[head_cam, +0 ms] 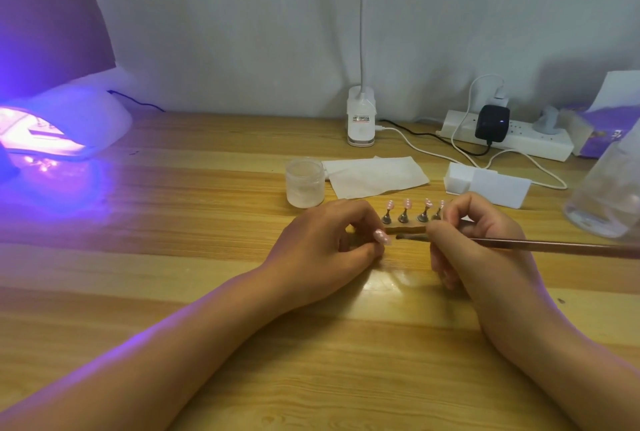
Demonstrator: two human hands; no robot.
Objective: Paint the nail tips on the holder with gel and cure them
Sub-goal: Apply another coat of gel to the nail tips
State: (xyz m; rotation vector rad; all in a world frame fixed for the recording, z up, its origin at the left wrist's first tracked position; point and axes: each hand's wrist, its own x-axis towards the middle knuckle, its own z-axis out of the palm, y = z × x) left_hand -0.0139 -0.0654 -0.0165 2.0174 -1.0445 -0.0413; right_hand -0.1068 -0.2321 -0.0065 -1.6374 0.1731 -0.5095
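Head view: pink nail tips [408,203] on holder [408,228], brush [540,245] alongside

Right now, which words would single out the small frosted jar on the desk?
Find the white lamp base against the back wall, mid-table. In front of it, just left of the flat white paper, stands the small frosted jar. It alone there is squat, round and cloudy.

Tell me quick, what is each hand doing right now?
Left hand: fingers curled at the left end of the holder; whether it grips cannot be told.
Right hand: holding the brush, fingers pinching it.
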